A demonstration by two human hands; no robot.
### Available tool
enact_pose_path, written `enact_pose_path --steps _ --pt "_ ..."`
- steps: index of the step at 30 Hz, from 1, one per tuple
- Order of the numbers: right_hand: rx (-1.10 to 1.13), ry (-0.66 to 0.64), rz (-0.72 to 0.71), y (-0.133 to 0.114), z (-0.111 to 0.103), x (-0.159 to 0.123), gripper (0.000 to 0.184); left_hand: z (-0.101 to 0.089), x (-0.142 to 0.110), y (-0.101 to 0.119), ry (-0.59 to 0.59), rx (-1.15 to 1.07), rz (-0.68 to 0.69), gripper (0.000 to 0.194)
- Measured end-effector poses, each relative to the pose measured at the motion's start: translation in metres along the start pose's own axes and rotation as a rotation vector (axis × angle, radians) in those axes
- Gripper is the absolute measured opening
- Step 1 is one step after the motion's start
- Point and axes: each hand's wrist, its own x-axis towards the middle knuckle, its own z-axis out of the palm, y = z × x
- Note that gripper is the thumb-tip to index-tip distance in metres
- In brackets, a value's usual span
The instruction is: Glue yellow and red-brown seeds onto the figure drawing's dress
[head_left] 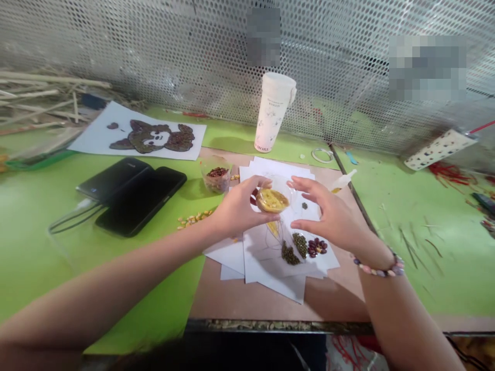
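My left hand point(235, 208) grips a small clear plastic cup point(273, 198) of yellow grains, holding it above a stack of white paper sheets point(266, 257). My right hand point(328, 214) hovers just right of the cup with fingers spread, close to its rim; it holds nothing. On the top sheet lies a partly filled seed picture with green and dark red beans point(303, 246). A bead bracelet point(381, 269) circles my right wrist.
A second clear cup of dark red beans point(217, 178) stands left of the papers, with loose yellow kernels point(193, 219) nearby. Two black phones point(131, 193), a finished seed picture point(149, 136), a white tumbler point(273, 111), a glue bottle point(342, 180) and a mesh wall point(154, 46) surround them.
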Motion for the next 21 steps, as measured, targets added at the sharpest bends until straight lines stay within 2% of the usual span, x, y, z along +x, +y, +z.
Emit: enact_pose_path --steps 6,10,13,15,17,18,20,21 --pt "0.38 -0.021 -0.013 0.005 0.023 0.007 0.084 0.003 -0.004 0.007 -0.051 -0.067 -0.021 0.058" --pt "0.383 0.057 -0.001 0.005 0.03 0.009 0.068 0.006 -0.008 0.013 -0.074 0.018 0.03 0.063" --pt "0.386 0.133 0.048 0.005 0.02 0.007 0.061 -0.001 -0.011 0.02 -0.078 0.2 0.089 0.079" --pt "0.389 0.2 0.112 0.009 0.003 0.002 0.061 -0.015 -0.012 0.024 0.016 0.328 0.211 0.076" --pt "0.335 0.257 0.218 0.019 -0.021 -0.005 0.062 -0.036 -0.012 0.023 0.232 0.452 0.383 0.061" --pt "0.281 0.305 0.295 0.025 -0.033 -0.009 0.065 -0.048 -0.012 0.021 0.343 0.501 0.432 0.061" --pt "0.165 0.313 0.462 0.041 -0.056 -0.017 0.071 -0.07 -0.013 0.011 0.525 0.569 0.376 0.074" --pt "0.113 0.309 0.523 0.05 -0.065 -0.02 0.072 -0.079 -0.013 0.004 0.535 0.597 0.292 0.082"
